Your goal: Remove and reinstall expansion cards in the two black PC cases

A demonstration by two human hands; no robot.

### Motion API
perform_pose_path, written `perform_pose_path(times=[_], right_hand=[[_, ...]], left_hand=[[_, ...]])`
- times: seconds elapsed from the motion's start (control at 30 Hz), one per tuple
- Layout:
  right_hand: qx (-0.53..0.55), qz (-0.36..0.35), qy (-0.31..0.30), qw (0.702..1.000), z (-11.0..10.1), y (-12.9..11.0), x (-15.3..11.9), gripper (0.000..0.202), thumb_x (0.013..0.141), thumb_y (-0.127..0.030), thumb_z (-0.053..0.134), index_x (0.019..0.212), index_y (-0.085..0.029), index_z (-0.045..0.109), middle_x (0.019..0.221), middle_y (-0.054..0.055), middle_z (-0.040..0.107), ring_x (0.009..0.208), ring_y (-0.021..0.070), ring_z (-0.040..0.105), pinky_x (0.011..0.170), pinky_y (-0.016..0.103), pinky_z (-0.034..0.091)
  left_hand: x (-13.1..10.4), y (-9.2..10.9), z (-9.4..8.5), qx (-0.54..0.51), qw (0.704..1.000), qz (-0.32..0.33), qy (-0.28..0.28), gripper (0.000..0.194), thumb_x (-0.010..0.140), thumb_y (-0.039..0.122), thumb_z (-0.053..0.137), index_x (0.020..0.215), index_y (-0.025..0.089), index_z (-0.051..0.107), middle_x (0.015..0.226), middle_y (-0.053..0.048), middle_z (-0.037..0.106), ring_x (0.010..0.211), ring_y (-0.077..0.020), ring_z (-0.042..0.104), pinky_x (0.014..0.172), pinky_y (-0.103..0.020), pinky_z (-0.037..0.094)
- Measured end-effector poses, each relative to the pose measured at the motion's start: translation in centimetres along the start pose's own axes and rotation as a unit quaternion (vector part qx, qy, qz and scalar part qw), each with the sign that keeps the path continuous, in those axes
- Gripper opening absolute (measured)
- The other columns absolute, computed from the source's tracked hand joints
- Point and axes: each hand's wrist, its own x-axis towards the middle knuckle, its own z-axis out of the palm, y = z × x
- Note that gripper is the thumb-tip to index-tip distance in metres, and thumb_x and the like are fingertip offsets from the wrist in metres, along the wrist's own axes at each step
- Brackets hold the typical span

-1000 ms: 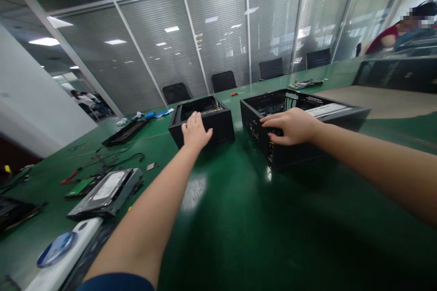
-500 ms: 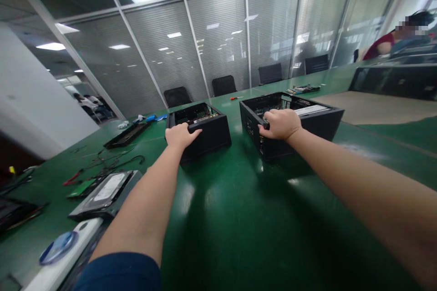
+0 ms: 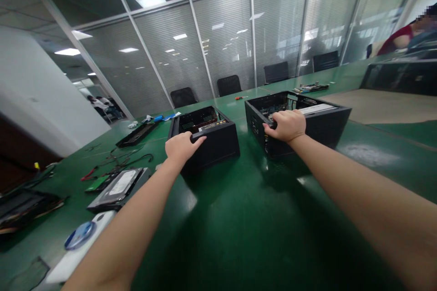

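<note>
Two open-topped black computer cases rest on the green table (image 3: 218,236). My left hand (image 3: 182,148) grips the near top edge of the left case (image 3: 215,148), thumb along its rim. Metal parts with gold-coloured contacts show inside that case. On the near left corner of the right case (image 3: 317,125), my right hand (image 3: 287,126) is closed around the rim. A circuit board and a pale panel are partly visible in the right case. A gap of green tabletop separates the two cases.
At the left are a hard drive (image 3: 121,186), a green board (image 3: 99,183), loose cables (image 3: 119,159), a long black tray (image 3: 136,134) and a tape roll (image 3: 80,235). A screwdriver (image 3: 240,97) lies behind the cases. A person (image 3: 401,40) is at the far right.
The left case has turned slightly and come a little nearer, with my left hand still on its edge. My right hand keeps its hold. The camera view has shifted left.
</note>
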Motion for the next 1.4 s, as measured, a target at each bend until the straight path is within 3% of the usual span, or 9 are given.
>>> perform_pose_path(times=[0.47, 0.83, 1.07, 1.17, 1.27, 1.33, 1.4], right_hand=[[0.001, 0.013, -0.027, 1.0, 0.0, 0.0, -0.2, 0.049, 0.086, -0.06, 0.044, 0.076, -0.017, 0.065, 0.078, 0.01, 0.068, 0.077, 0.0252, 0.06, 0.072, 0.037, 0.029], [-0.011, 0.019, -0.029, 0.999, 0.2, 0.1, -0.5, 0.05, 0.086, -0.061, 0.045, 0.078, -0.017, 0.066, 0.08, 0.009, 0.069, 0.075, 0.0233, 0.058, 0.071, 0.037, 0.026], [-0.005, 0.021, -0.031, 0.999, 0.4, 0.4, -0.6, 0.049, 0.086, -0.06, 0.045, 0.079, -0.017, 0.066, 0.082, 0.011, 0.069, 0.077, 0.0239, 0.057, 0.071, 0.037, 0.026], [-0.011, 0.025, -0.028, 0.999, 0.4, 0.4, -0.6, 0.05, 0.087, -0.061, 0.044, 0.077, -0.017, 0.065, 0.082, 0.011, 0.068, 0.077, 0.0243, 0.057, 0.072, 0.038, 0.026], [-0.019, 0.025, -0.034, 0.999, 0.3, 0.4, -0.6, 0.05, 0.087, -0.061, 0.045, 0.077, -0.017, 0.065, 0.081, 0.011, 0.068, 0.078, 0.0244, 0.057, 0.072, 0.038, 0.026], [-0.022, 0.023, -0.038, 0.999, 0.2, 0.4, -0.7, 0.049, 0.087, -0.061, 0.045, 0.077, -0.017, 0.065, 0.081, 0.01, 0.068, 0.078, 0.0241, 0.057, 0.072, 0.038, 0.026], [-0.025, 0.026, -0.039, 0.999, 0.1, 0.4, -0.7, 0.049, 0.087, -0.06, 0.045, 0.077, -0.017, 0.065, 0.081, 0.01, 0.068, 0.078, 0.0242, 0.057, 0.072, 0.038, 0.026]], left_hand=[[-10.3, 1.1, -6.7, -0.003, 0.999, 0.038, -0.003, 0.071, 0.082, 0.085, 0.032, 0.088, 0.023, 0.067, 0.09, -0.009, 0.073, 0.087, -0.0316, 0.068, 0.06, -0.033, 0.038], [-21.6, 3.6, -12.9, -0.077, 0.981, 0.152, 0.097, 0.049, 0.079, 0.072, 0.056, 0.076, 0.023, 0.063, 0.073, -0.009, 0.071, 0.076, -0.0313, 0.069, 0.073, -0.048, 0.055], [-25.5, 5.6, -15.9, -0.138, 0.964, 0.187, 0.131, 0.039, 0.079, 0.057, 0.062, 0.093, 0.02, 0.067, 0.078, -0.01, 0.074, 0.07, -0.0288, 0.07, 0.078, -0.051, 0.062], [-25.9, 5.4, -16.5, -0.143, 0.963, 0.208, 0.097, 0.041, 0.078, 0.052, 0.063, 0.1, 0.018, 0.069, 0.083, -0.012, 0.075, 0.072, -0.0292, 0.071, 0.079, -0.05, 0.062], [-25.1, 4.2, -17.8, -0.176, 0.952, 0.251, 0.022, 0.06, 0.075, 0.063, 0.067, 0.113, 0.018, 0.07, 0.094, -0.013, 0.077, 0.084, -0.0324, 0.072, 0.082, -0.049, 0.062], [-23.7, 2.7, -18.8, -0.25, 0.928, 0.272, -0.056, 0.061, 0.076, 0.064, 0.069, 0.123, 0.025, 0.069, 0.102, -0.01, 0.077, 0.09, -0.0302, 0.073, 0.08, -0.044, 0.062], [-21.5, 0.7, -19.2, -0.355, 0.878, 0.294, -0.126, 0.05, 0.081, 0.058, 0.068, 0.124, 0.032, 0.069, 0.103, -0.005, 0.078, 0.086, -0.0243, 0.074, 0.072, -0.036, 0.061]])
